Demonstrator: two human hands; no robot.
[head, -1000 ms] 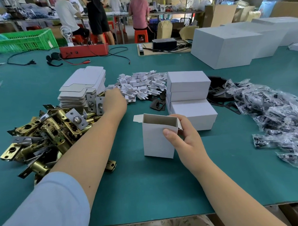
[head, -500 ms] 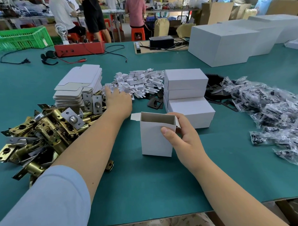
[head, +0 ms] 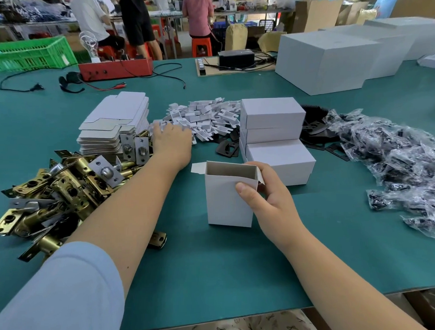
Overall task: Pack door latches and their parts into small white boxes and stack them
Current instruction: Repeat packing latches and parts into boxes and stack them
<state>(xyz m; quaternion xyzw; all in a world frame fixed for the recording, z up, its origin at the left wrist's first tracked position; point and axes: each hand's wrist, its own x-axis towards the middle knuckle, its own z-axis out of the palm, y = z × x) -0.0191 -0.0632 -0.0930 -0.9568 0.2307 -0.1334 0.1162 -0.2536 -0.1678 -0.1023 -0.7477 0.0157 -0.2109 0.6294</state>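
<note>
One open white box (head: 228, 199) stands upright on the green surface (head: 215, 271), near the front edge, its top flaps spread. The right hand (head: 269, 200) grips the box's right side: thumb pressed on the front face, the other fingers curled behind the right wall and mostly hidden. Three closed white boxes (head: 274, 135) sit stacked just behind it, two above one. The left hand (head: 172, 144) reaches to the near edge of a heap of small white clips (head: 205, 118), too many to count; its fingers are hidden behind the knuckles, so their grasp cannot be told. Left lies a pile of brass latches (head: 57, 195), beside one stack of flat box blanks (head: 116, 124). Right, a mound of bagged black parts (head: 403, 163), contents unclear.
</note>
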